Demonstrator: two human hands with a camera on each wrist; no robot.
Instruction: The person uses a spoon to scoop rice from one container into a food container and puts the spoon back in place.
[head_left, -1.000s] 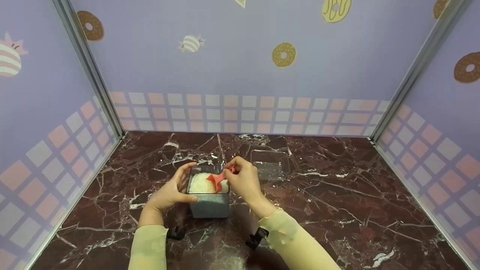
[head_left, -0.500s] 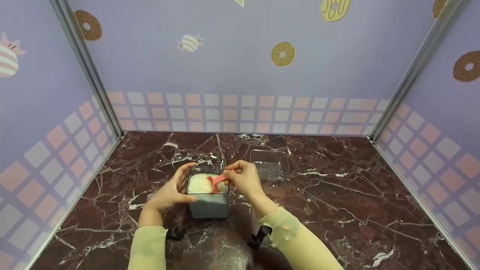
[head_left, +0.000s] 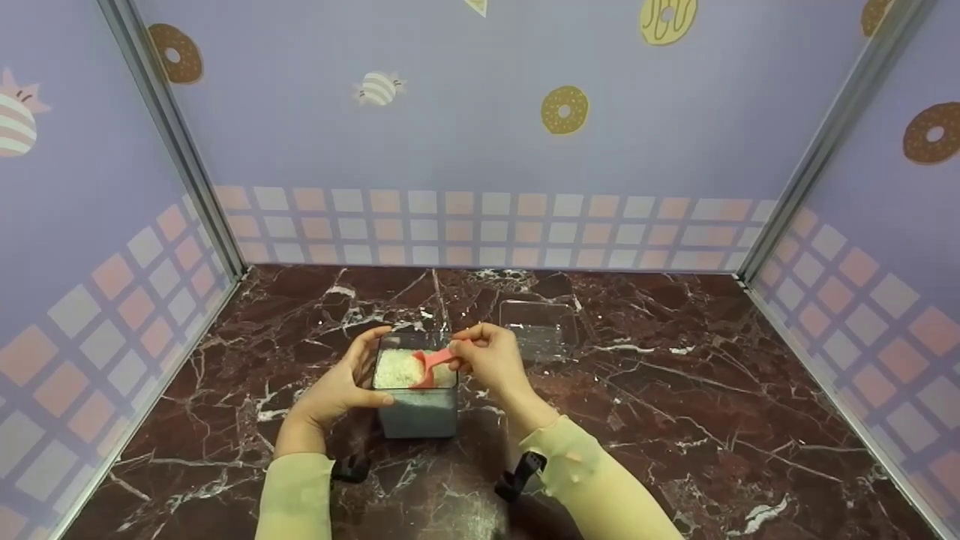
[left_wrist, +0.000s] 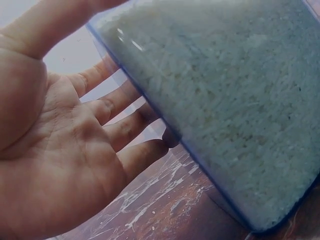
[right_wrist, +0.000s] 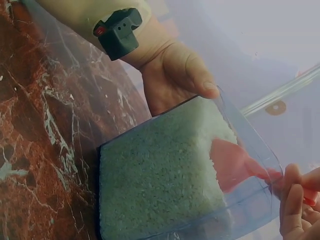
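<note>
A clear square container (head_left: 420, 416) filled most of the way with white rice (head_left: 397, 367) stands on the table. My left hand (head_left: 341, 386) holds it from the left side, thumb at the near rim and fingers along the far side. In the left wrist view the fingers (left_wrist: 125, 127) reach behind the container's wall. My right hand (head_left: 491, 364) pinches the handle of a pink scoop (head_left: 439, 358) over the container's right rim. The scoop's head is partly sunk in the rice, seen through the wall in the right wrist view.
Behind the right hand lies a clear, shallow rectangular lid or tray (head_left: 540, 337) on the dark red marbled table (head_left: 675, 420). Small white grains are scattered around it. Patterned panels (head_left: 480, 150) wall in the back and both sides.
My right hand has lowered slightly, and the scoop's head has moved a little toward the near rim and sits deeper in the rice. My left hand keeps its hold on the container.
</note>
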